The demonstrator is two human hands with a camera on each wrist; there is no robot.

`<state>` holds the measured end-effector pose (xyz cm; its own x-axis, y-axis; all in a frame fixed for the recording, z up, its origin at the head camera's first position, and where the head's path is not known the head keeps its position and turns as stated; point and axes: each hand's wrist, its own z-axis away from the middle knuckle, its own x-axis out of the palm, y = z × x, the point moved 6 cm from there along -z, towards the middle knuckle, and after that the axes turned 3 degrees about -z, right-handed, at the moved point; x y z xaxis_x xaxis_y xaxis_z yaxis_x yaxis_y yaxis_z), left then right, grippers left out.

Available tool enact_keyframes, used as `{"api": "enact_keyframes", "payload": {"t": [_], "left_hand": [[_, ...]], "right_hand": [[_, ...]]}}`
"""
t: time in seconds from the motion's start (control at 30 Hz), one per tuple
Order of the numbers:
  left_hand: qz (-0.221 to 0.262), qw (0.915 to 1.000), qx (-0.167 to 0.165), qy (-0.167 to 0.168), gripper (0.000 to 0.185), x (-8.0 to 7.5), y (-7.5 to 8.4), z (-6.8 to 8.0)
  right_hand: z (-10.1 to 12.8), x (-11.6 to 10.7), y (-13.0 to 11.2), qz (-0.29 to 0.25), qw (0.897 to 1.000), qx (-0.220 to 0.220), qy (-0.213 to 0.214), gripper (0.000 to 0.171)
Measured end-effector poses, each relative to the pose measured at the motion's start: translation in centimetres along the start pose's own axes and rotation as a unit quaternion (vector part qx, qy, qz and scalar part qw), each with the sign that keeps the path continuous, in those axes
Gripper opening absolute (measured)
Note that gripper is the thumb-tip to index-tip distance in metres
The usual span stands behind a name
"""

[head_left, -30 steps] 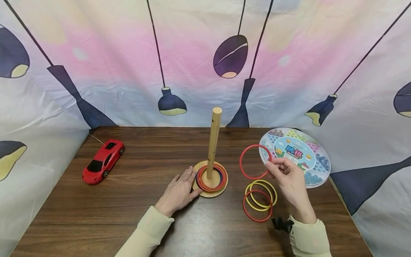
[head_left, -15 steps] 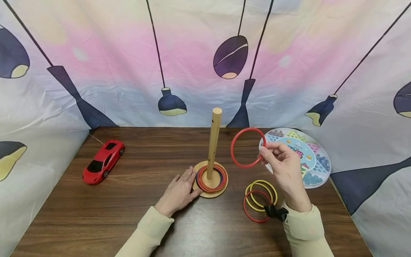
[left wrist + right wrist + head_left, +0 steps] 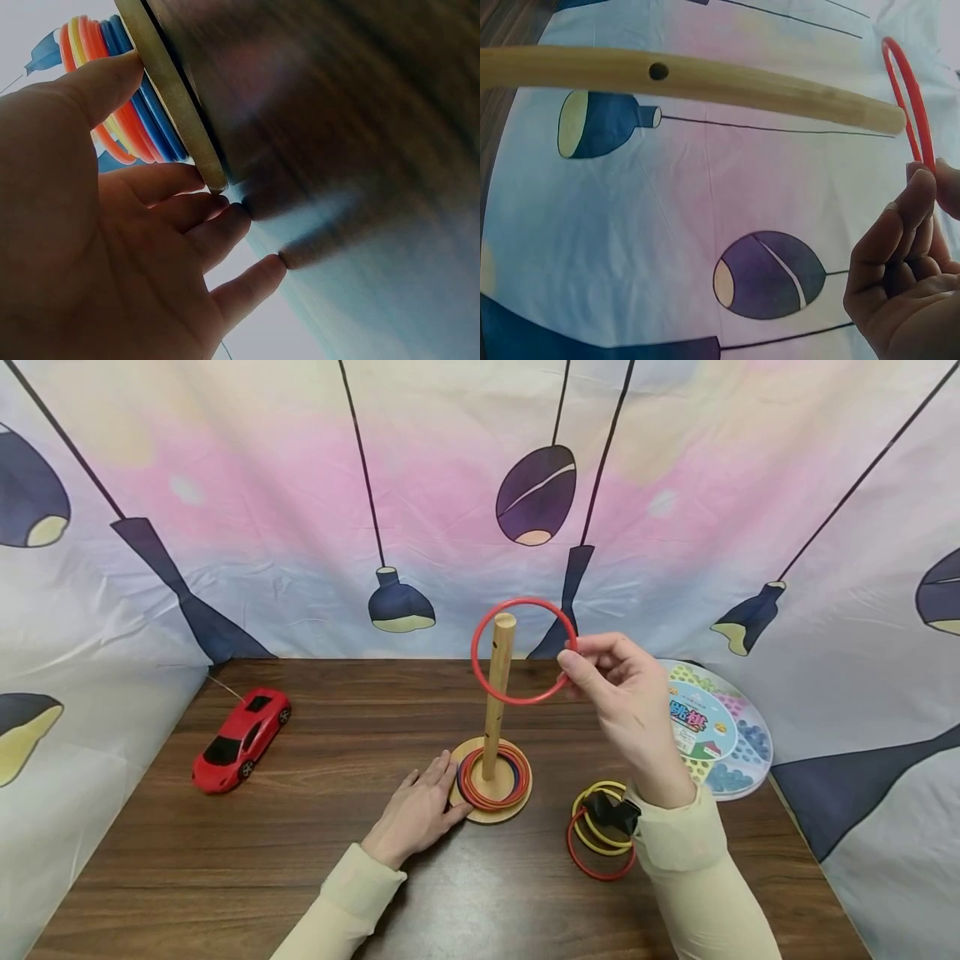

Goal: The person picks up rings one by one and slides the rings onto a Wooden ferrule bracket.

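Note:
My right hand pinches a red ring by its right side and holds it up around the top of the wooden peg. The right wrist view shows the ring just at the peg's tip, fingers curled on it. My left hand lies flat on the table, fingers against the round wooden base. Several red, yellow and blue rings are stacked on that base; the left wrist view shows them beside my thumb.
A red ring and two yellow rings lie on the brown table under my right wrist. A round game board sits at the right edge, a red toy car at the left. Printed cloth walls surround the table.
My right hand has lifted the red ring from low by the game board up and left to the peg's top. The left hand has stayed at the base.

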<state>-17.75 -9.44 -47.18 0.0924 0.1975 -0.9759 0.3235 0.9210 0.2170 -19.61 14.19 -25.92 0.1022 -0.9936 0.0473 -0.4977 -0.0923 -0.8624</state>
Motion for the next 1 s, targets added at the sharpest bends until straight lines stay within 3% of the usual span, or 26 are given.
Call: {"api": "enact_keyframes", "payload": {"t": [0.33,0.53,0.63,0.83,1.0], "left_hand": [[-0.001,1.0,0.001,0.001,0.077,0.1,-0.1,0.0],[-0.002,1.0,0.0,-0.001,0.077,0.1,0.0,0.0],[-0.004,1.0,-0.001,-0.003,0.077,0.1,0.0,-0.1],[-0.005,1.0,-0.002,-0.002,0.077,0.0,0.0,-0.1],[-0.004,1.0,-0.001,0.001,0.077,0.0,0.0,0.0]], "right_hand": [[-1.0,1.6,1.7,0.04,0.998,0.032,-0.021,0.018],[-0.5,1.7,4.6,0.097,0.989,0.097,-0.064,0.02],[0.1,1.9,6.8,0.143,0.974,0.143,-0.103,0.02],[2.4,1.9,12.0,0.238,0.923,0.238,-0.188,0.02],[3.9,1.9,15.3,0.282,0.894,0.278,-0.209,0.017]]}}
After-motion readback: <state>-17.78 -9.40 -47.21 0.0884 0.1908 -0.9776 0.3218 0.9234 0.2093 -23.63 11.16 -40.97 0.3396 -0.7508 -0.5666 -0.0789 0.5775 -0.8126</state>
